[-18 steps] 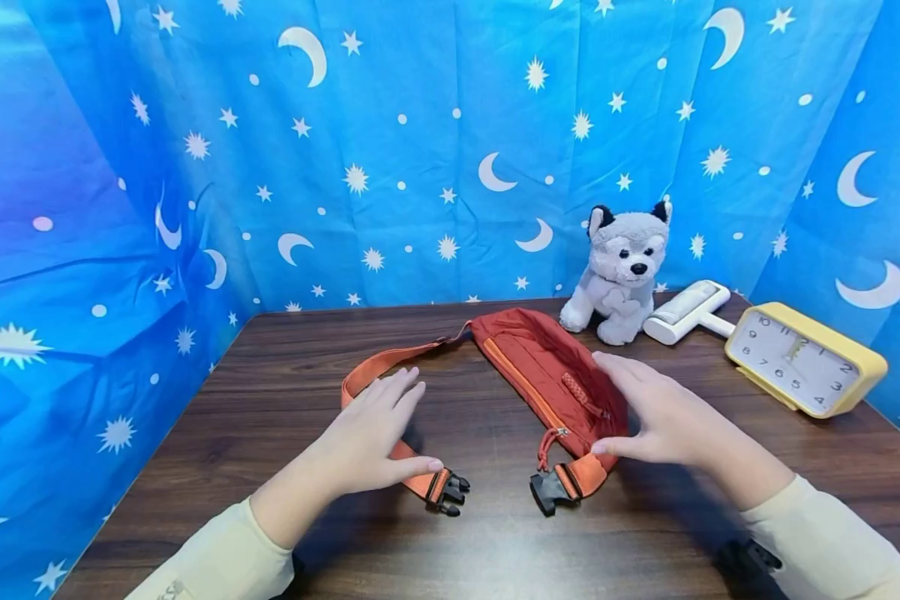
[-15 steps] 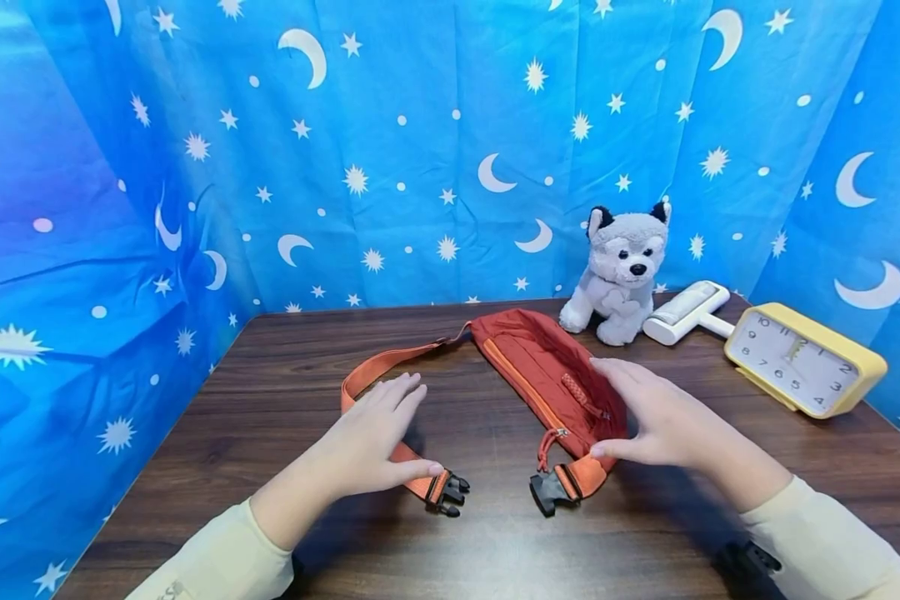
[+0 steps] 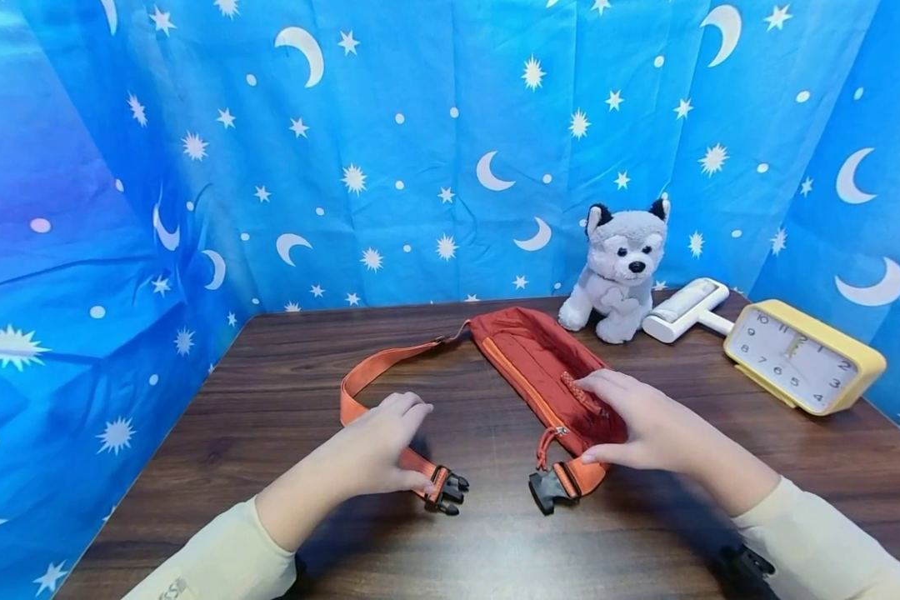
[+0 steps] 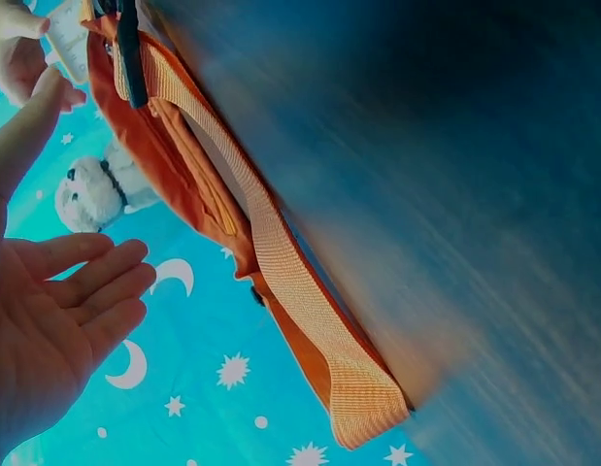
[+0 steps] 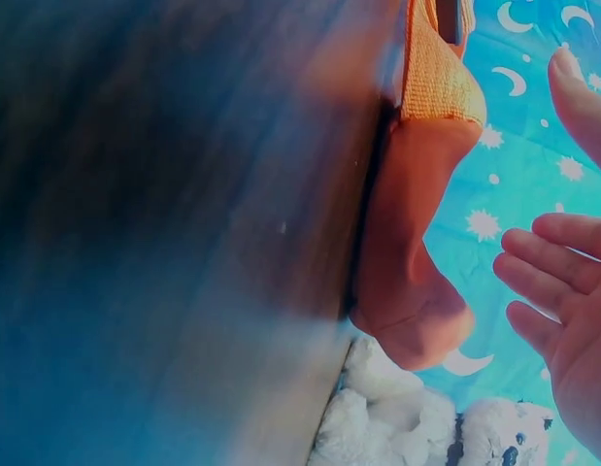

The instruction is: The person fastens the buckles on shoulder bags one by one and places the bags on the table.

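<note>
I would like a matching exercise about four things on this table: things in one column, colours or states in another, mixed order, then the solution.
Things:
1. Waist bag
2. Buckle
3. Plush dog
4. Clock

Colours or states:
A. grey, sitting upright
B. yellow-framed, with numbers
C. mostly red
D. black, unfastened

Pairs: 1-C, 2-D, 3-A, 4-B

The waist bag point(image 3: 525, 362) lies on the worktop point(image 3: 270, 375), its strap point(image 3: 376, 365) to its left; rightward from its far end come plush dog point(image 3: 619, 271), lint roller point(image 3: 686, 312) and clock point(image 3: 795, 358); behind it hangs a curtain point(image 3: 412, 158).
</note>
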`<state>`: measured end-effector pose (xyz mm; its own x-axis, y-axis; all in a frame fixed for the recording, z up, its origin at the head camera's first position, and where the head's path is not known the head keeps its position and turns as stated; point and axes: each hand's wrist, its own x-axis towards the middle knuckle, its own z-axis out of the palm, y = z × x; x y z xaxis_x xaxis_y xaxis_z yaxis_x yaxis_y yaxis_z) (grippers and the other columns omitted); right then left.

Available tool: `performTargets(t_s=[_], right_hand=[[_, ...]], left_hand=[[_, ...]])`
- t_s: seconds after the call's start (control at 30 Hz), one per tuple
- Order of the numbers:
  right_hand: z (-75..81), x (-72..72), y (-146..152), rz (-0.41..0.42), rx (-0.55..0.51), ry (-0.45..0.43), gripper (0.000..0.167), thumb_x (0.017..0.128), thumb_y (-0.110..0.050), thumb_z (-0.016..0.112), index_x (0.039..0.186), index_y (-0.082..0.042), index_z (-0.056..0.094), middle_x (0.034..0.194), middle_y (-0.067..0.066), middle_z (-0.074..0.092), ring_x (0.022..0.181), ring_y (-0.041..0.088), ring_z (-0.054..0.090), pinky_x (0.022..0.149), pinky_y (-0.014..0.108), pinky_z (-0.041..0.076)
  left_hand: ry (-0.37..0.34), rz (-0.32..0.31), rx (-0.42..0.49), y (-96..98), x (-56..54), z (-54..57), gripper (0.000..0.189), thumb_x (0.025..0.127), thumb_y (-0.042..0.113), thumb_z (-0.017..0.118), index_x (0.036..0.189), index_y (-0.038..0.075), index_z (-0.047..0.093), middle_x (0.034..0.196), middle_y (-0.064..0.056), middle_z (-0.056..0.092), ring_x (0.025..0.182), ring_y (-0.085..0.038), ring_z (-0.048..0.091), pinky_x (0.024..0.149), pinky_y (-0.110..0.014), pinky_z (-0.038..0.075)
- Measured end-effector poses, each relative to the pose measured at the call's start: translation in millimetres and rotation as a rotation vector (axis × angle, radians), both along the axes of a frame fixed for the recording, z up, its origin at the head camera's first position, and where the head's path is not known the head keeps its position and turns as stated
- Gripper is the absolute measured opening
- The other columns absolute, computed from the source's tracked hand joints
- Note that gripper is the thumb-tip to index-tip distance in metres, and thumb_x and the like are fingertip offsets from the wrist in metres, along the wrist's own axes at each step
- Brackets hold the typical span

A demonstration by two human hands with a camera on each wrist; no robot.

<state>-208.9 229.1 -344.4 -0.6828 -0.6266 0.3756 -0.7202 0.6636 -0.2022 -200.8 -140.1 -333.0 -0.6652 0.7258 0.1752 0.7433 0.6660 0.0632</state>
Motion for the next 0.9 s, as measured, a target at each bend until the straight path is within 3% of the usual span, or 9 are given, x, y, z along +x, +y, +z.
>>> performTargets(t_s=[0.27, 0.4, 0.73, 0.9], right_hand=[[-3.7, 2.6, -2.2, 0.057, -0.003, -0.011, 0.067, 0.073, -0.047, 0.077, 0.123, -0.009, 0.055, 0.12, -0.002, 0.055, 0.111, 0.013, 0.051, 0.09, 0.041, 0.044], [-3.9, 3.9, -3.3, 0.078, 0.003, -0.046, 0.064, 0.073, -0.046, 0.077, 0.122, -0.01, 0.056, 0.119, -0.002, 0.056, 0.111, 0.015, 0.051, 0.09, 0.043, 0.044], [-3.0, 3.3, -12.5, 0.186, 0.021, -0.101, 0.062, 0.074, -0.046, 0.076, 0.118, -0.007, 0.058, 0.114, 0.0, 0.056, 0.104, 0.016, 0.054, 0.086, 0.042, 0.045], [-5.2, 1.8, -15.6, 0.221, 0.037, -0.11, 0.059, 0.075, -0.048, 0.075, 0.116, -0.009, 0.059, 0.111, -0.002, 0.056, 0.101, 0.014, 0.054, 0.085, 0.039, 0.046]], left_hand=[[-0.046, -0.032, -0.052, 7.3, 1.6, -0.5, 0.086, 0.066, 0.051, 0.08, 0.126, -0.003, 0.05, 0.118, -0.009, 0.052, 0.108, -0.021, 0.049, 0.089, -0.034, 0.044], [-0.069, -0.041, -0.085, 10.9, 3.1, -0.6, 0.081, 0.066, 0.046, 0.082, 0.124, -0.002, 0.052, 0.115, -0.008, 0.054, 0.106, -0.021, 0.05, 0.087, -0.033, 0.045], [-0.031, -0.092, -0.177, 16.0, 1.3, -3.3, 0.072, 0.066, 0.05, 0.081, 0.115, 0.002, 0.057, 0.103, -0.004, 0.055, 0.093, -0.017, 0.051, 0.079, -0.029, 0.046], [-0.045, -0.091, -0.207, 19.0, 2.5, -5.0, 0.073, 0.065, 0.05, 0.081, 0.116, 0.003, 0.057, 0.106, -0.005, 0.056, 0.097, -0.018, 0.052, 0.081, -0.033, 0.047]])
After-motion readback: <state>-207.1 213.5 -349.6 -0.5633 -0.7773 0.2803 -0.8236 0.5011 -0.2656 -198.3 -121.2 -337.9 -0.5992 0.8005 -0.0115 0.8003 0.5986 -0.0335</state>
